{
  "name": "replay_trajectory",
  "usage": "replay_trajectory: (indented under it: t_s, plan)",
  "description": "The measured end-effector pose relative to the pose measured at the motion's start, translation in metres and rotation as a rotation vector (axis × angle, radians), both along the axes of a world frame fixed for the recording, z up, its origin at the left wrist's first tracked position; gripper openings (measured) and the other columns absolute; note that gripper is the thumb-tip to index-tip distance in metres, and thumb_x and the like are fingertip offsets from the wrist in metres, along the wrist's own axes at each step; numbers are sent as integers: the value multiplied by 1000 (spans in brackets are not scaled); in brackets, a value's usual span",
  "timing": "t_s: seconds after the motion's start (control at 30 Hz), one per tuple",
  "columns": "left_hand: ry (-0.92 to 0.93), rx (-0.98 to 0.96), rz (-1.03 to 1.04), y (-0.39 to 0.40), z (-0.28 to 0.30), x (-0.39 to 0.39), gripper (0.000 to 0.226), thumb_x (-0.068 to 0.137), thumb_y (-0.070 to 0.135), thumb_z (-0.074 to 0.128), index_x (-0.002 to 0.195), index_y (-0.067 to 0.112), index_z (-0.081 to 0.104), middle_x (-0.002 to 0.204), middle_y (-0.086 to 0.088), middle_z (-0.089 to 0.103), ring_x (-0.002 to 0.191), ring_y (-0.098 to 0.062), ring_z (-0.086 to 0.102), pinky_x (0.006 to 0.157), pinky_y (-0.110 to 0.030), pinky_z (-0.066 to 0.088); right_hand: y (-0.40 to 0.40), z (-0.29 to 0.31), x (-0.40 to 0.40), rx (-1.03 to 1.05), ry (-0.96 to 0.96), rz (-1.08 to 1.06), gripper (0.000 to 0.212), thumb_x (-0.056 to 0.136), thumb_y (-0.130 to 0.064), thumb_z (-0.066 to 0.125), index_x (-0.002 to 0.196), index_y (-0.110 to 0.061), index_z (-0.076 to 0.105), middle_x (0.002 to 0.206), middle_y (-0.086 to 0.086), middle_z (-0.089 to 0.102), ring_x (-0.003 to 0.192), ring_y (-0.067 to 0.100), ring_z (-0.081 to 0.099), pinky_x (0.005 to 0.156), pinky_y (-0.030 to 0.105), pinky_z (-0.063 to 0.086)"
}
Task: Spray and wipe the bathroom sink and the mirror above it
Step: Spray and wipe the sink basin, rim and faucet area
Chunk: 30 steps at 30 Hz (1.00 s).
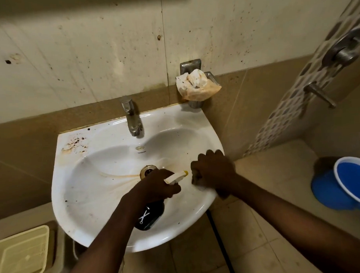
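A white wall-hung sink [91, 180] has brown streaks running to its drain [148, 170] and rusty specks on its back left rim. My left hand [156, 188] grips a black spray bottle [150, 216] with a white and yellow trigger head [176, 177], nozzle pointing right over the basin. My right hand [213, 172] is clenched in a fist against the sink's right rim, pressing a bit of white cloth [202, 187] that shows under it. A chrome tap [131, 117] stands at the back. The mirror lies above the view; only a dark edge shows at the top.
A stained rag [197, 84] sits in a metal holder on the wall right of the tap. A blue bucket [348, 183] stands on the floor at right, a cream plastic lid [20, 256] at lower left. Shower fittings [343, 51] stick out of the right wall.
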<state>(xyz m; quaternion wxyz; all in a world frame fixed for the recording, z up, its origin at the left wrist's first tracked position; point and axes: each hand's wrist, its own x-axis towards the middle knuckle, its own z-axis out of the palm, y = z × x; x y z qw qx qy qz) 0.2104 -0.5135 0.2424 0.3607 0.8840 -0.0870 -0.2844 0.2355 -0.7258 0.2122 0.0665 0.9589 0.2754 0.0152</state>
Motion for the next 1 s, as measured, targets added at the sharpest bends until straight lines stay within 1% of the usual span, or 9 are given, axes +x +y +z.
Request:
replay_trajectory:
  t_s: [0.1,0.2,0.3,0.43,0.57,0.67,0.83,0.93,1.0]
  plan:
    - [97,2,-129,-5,10,-1,17,79,31,68,68,22,61,68,5,66,68,-12,65,76,-33,53,7,-4,11,55,-123,-163,21,65,-38,75,70,-20,66,68,4,60,63,28,58,57,33,40]
    - [187,-43,-84,-10,19,-7,13,78,32,68,77,19,65,68,1,70,63,-12,63,67,-28,51,12,4,25,113,-232,-378,17,66,-31,76,66,-19,63,67,3,59,63,27,57,57,32,38]
    - [263,-68,-47,-12,28,-17,15,80,27,66,77,13,64,57,3,66,53,-12,59,62,-27,49,13,3,-8,221,-181,-438,20,62,-32,78,67,-20,62,66,2,58,62,27,55,56,30,36]
    - [332,6,-90,-10,35,-20,35,68,42,67,86,13,64,76,-4,74,67,-14,64,75,-35,54,12,6,-36,309,-93,-448,27,61,-40,77,75,-21,63,71,2,59,64,26,54,56,30,35]
    - [338,83,-27,-14,38,-31,48,76,30,67,118,13,53,62,3,68,55,-13,61,64,-26,50,10,12,8,173,-193,-540,22,64,-36,77,72,-21,63,70,2,57,63,26,54,55,30,29]
    - [312,75,-42,-7,44,-37,29,79,28,69,102,17,56,66,1,69,58,-13,61,63,-26,51,18,10,-19,206,-155,-512,19,69,-36,73,76,-22,62,75,1,59,70,26,56,58,32,38]
    - [330,104,-131,17,49,-41,34,74,32,71,99,11,60,72,0,71,64,-13,63,73,-31,53,51,14,-97,394,36,-496,19,76,-43,62,82,-25,60,81,1,59,77,26,55,61,35,44]
    - [280,91,-191,33,53,-49,12,79,27,69,81,16,64,71,-1,69,66,-15,63,72,-30,51,49,7,-61,161,-119,-592,18,74,-41,66,81,-24,64,82,1,62,78,29,57,65,36,44]
    - [227,68,-210,45,53,-57,11,75,29,67,72,19,64,70,-1,69,66,-15,62,70,-30,50,46,13,-41,11,-71,-627,18,83,-38,59,94,-25,65,95,1,61,92,28,55,76,38,41]
